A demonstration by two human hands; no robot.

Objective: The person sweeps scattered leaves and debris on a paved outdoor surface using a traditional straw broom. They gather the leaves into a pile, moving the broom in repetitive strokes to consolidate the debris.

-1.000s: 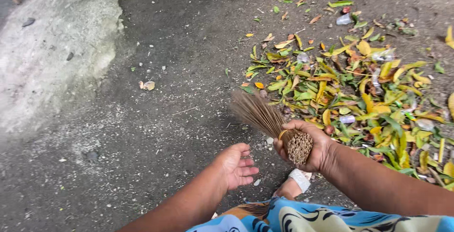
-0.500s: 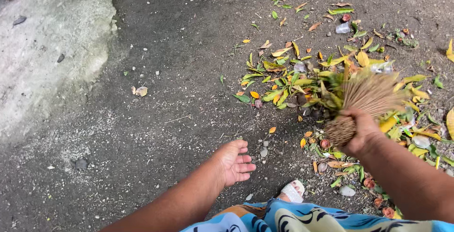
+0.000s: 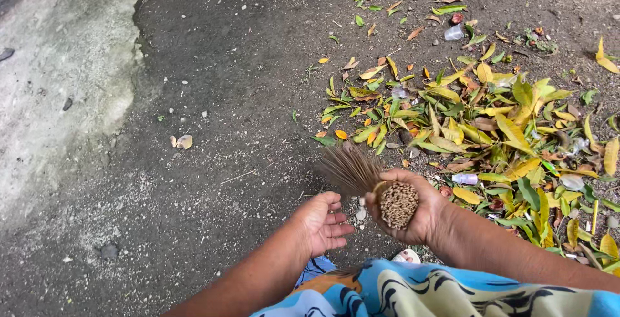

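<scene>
Dark, gritty ground (image 3: pixel 213 181) across most of the view, with a pale concrete patch (image 3: pixel 58 65) at ten o'clock. Heaped toward three o'clock, a broad leaf pile (image 3: pixel 504 136) of yellow and green, mixed with scraps of clear plastic litter. Along the bottom edge, blue patterned cloth (image 3: pixel 452 294) with cream and orange swirls.

Near centre, slightly toward five o'clock: a stick broom (image 3: pixel 361 178), a tight bundle of thin brown ribs. Cut butt ends facing the camera as a round cluster of tan dots; bristles fanning out toward ten o'clock, low over the ground at the near edge of the pile. Probably light and springy: stiff where bound, flexible toward the tips, individual ribs likely to snap if bent hard (a judgement from looks alone). Best taken at the bound butt end, where the bundle is thickest.

Right hand (image 3: pixel 413 204) closed fully round that butt end, fingers wrapped tight. Left hand (image 3: pixel 323 223) just beside it at nine o'clock, palm up, fingers loosely curled, holding nothing, apart from the broom.

Smallest: a lone pale leaf (image 3: pixel 184 141) at nine o'clock, well apart from the pile.
</scene>
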